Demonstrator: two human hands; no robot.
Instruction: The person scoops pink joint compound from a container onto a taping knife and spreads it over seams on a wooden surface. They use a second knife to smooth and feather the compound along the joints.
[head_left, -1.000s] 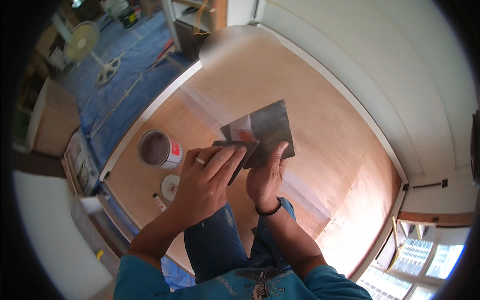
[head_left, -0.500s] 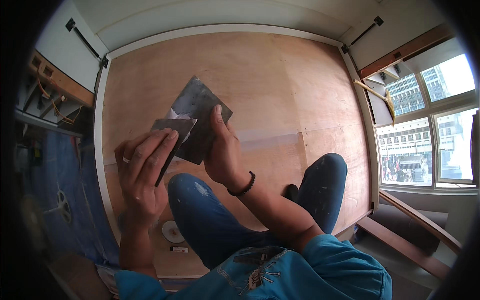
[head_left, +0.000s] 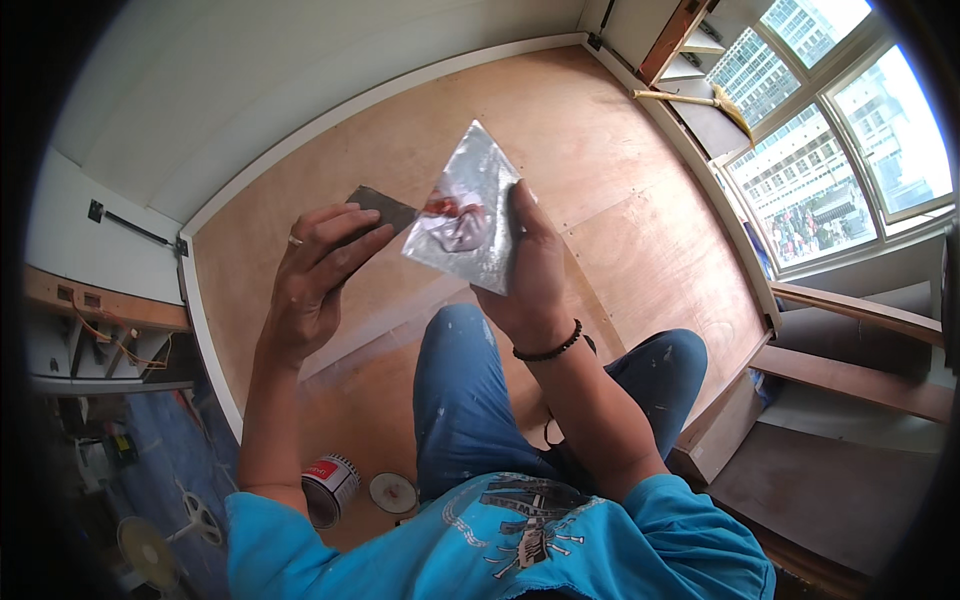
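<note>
At far left we see a fan [head_left: 148, 552] on a blue sheet [head_left: 160, 455], beyond the pale-rimmed wooden board [head_left: 255, 235]. Next comes the left hand [head_left: 310, 285] (a ring on one finger), raised above the board, its fingers bent closely over a dark blade [head_left: 388, 212], which they grip; the thumb is largely hidden from us. Below, beside the left forearm, we find a can [head_left: 332, 484] with a red-and-white label, and just right of it a round, stained lid [head_left: 393, 493].

In the centre we note a shiny metal plate [head_left: 497, 245], tilted, with a smear of white and reddish paste [head_left: 463, 230] on its face. The blade's end lies right at the plate's left corner; we cannot tell whether the two touch. The right hand [head_left: 532, 262], with a dark bracelet [head_left: 550, 345] at its wrist, is closed on the plate's right side, thumb along the edge, remaining fingers mostly out of our sight beneath. Farther right we see a broom [head_left: 690, 98], then a large window [head_left: 810, 150].
</note>
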